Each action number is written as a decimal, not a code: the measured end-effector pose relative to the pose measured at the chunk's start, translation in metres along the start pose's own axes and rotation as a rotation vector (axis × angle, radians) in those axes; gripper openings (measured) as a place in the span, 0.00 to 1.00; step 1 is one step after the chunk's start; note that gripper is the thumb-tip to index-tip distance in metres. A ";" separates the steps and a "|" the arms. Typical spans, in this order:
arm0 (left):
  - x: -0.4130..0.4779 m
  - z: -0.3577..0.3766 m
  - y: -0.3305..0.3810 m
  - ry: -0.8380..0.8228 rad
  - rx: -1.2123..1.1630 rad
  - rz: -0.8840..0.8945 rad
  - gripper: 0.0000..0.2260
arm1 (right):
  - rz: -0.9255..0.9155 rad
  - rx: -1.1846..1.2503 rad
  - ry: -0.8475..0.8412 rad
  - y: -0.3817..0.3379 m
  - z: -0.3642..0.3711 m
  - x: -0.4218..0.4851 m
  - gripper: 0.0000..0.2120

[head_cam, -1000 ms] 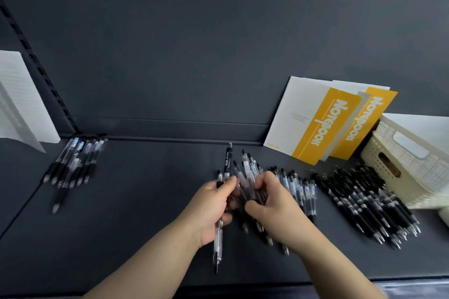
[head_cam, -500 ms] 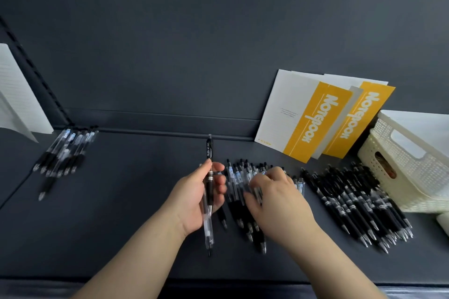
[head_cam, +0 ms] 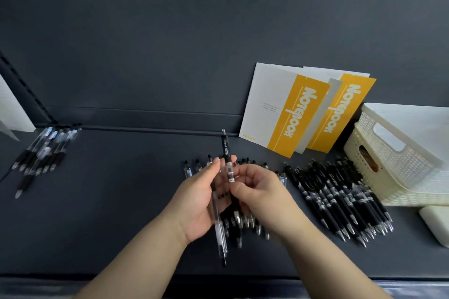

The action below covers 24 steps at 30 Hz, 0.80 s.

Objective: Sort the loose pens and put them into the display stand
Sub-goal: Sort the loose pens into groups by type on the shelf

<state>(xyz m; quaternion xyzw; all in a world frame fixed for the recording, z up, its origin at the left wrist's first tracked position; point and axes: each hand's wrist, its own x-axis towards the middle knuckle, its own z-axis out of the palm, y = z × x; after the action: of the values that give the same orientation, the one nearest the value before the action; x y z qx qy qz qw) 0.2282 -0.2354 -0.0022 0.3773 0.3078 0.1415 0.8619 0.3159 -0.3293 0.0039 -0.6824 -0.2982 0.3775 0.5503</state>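
My left hand holds a clear-barrelled pen lengthwise above the dark shelf, its tip towards me. My right hand pinches a second pen with a black top and lays it against the left hand's fingers. A loose row of clear and black pens lies on the shelf under both hands, mostly hidden by them. To the right lies a larger pile of black pens. A small sorted group of pens rests at the far left by the back wall.
Two yellow and white notebooks lean on the back wall. A cream lattice basket with a white lid stands at the right, a white block in front of it. White sheets hang at the left. The shelf's front edge is near me.
My right hand has lifted off the pen row with a pen and brought it to the left hand. The left hand has moved right and up with its pen.
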 end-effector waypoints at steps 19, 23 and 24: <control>0.038 0.065 -0.020 0.078 -0.100 -0.109 0.17 | -0.117 -0.878 0.500 0.028 -0.119 -0.033 0.09; 0.028 0.078 -0.028 0.102 -0.104 0.044 0.16 | -0.147 -0.479 0.098 0.013 -0.081 -0.032 0.08; 0.024 0.080 -0.029 0.095 -0.116 0.093 0.16 | -0.157 -0.493 0.064 0.013 -0.073 -0.029 0.11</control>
<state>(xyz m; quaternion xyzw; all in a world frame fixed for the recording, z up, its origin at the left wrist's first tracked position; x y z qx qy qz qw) 0.2978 -0.2880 0.0083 0.3337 0.3217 0.2169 0.8591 0.3623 -0.3942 0.0043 -0.7823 -0.4157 0.2279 0.4041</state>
